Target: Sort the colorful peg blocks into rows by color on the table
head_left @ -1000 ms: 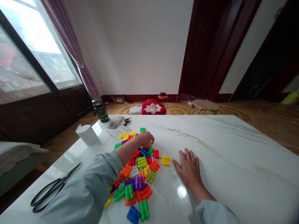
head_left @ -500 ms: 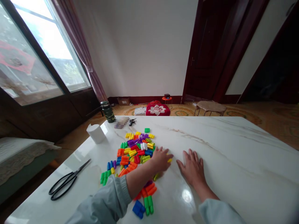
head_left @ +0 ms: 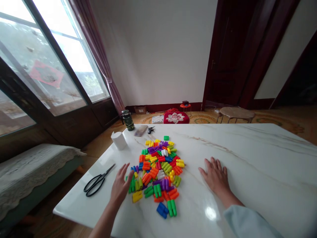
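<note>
A loose pile of colourful plastic building blocks (head_left: 162,167) lies on the white marbled table (head_left: 247,158). At the pile's left edge is my left hand (head_left: 120,185), its fingers apart and nothing in it, close to some green blocks (head_left: 132,185). My right hand (head_left: 216,176) rests flat on the tabletop to the right of the pile, fingers spread, apart from any block. Nearest to me are a blue block (head_left: 162,210) and a long green block (head_left: 171,208). A single green block (head_left: 166,138) sits beyond the pile's far end.
Black-handled scissors (head_left: 99,180) lie left of my left hand. Toward the far left corner stand a white paper roll (head_left: 119,141) and a camouflage flask (head_left: 128,120), with dark keys (head_left: 151,130) nearby. Beyond the table are a round stool (head_left: 236,112) and a red flowered seat (head_left: 176,117).
My left hand has moved from over the pile's right side back to its left edge, uncovering blocks there. My right hand stays flat on the table. The view has turned slightly left.
</note>
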`<state>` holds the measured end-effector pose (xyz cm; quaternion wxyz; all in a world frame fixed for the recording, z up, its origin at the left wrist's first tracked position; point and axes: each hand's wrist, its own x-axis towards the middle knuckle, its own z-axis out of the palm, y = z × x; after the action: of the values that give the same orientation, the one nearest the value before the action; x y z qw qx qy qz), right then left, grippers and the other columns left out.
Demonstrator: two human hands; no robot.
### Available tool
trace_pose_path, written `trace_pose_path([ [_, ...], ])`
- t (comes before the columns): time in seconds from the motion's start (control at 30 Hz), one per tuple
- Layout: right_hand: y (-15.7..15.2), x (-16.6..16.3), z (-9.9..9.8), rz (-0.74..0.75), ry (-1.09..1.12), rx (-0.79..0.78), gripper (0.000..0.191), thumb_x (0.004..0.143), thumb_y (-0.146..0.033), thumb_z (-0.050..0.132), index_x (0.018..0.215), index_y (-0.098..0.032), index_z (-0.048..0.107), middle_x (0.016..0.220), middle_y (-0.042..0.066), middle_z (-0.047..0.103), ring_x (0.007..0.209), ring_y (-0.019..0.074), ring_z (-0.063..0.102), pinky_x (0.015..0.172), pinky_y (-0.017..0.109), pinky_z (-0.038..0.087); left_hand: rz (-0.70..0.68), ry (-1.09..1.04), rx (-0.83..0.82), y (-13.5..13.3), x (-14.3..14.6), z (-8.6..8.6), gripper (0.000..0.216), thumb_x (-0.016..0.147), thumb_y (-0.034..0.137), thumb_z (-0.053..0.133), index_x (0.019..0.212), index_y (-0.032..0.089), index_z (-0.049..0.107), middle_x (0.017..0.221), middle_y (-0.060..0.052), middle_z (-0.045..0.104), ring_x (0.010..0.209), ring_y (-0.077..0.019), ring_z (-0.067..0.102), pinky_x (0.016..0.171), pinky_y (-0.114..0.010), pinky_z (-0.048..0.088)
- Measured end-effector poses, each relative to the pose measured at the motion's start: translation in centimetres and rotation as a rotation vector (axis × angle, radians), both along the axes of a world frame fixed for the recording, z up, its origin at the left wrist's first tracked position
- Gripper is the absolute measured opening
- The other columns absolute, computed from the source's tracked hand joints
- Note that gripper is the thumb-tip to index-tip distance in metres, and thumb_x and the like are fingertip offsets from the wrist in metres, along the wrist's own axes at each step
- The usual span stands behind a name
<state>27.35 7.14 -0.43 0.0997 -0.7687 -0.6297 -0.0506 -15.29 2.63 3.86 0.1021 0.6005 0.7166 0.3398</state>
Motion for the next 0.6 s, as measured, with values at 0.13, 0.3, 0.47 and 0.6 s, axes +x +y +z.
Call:
trace_pose_path([
  [0.13,1.9,-2.1,1.4,-0.058,0.215,-0.060,0.051,0.094,-0.046,0.038,0.126,-0.012,0.060,0.147,0.019,0.044,0.140,0.0343,0.032,0.110,0.056,0.027,-0.011,-0.180,-0.032,0.6,-2.5,-1.8,0.070,0.091,0.063,0.037,0.145,0.019,0.042,0.150,-0.011,0.044,0.141,-0.0272,0.038,0.117,-0.048,0.028],
  [0.3,4.0,-9.0,2.5,0.209,0.613,0.029,0.056,0.096,-0.049,0.027,0.141,-0.020,0.046,0.144,0.011,0.050,0.132,0.0225,0.047,0.110,0.044,0.034,-0.156,-0.294,-0.034,4.1,-0.8,-2.1,0.061,0.092,0.059,0.037,0.141,0.024,0.049,0.151,-0.006,0.044,0.144,-0.0251,0.033,0.119,-0.046,0.023],
  [0.47,3.0,-12.9,1.1,0.293,0.485,0.037,0.054,0.092,-0.053,0.042,0.141,-0.031,0.048,0.150,0.004,0.044,0.142,0.0286,0.032,0.115,0.058,0.017,-0.219,-0.146,-0.109,5.7,0.6,-3.0,0.058,0.091,0.060,0.040,0.137,0.027,0.055,0.146,-0.003,0.051,0.145,-0.0274,0.030,0.120,-0.050,0.015],
  [0.6,2.3,-12.7,0.8,0.299,0.427,0.054,0.046,0.092,-0.048,0.046,0.132,-0.029,0.057,0.148,0.006,0.046,0.141,0.0277,0.034,0.116,0.055,0.019,-0.207,-0.017,-0.090,5.3,2.1,-3.1,0.059,0.091,0.060,0.041,0.140,0.030,0.050,0.147,-0.002,0.049,0.143,-0.0257,0.032,0.120,-0.047,0.019],
])
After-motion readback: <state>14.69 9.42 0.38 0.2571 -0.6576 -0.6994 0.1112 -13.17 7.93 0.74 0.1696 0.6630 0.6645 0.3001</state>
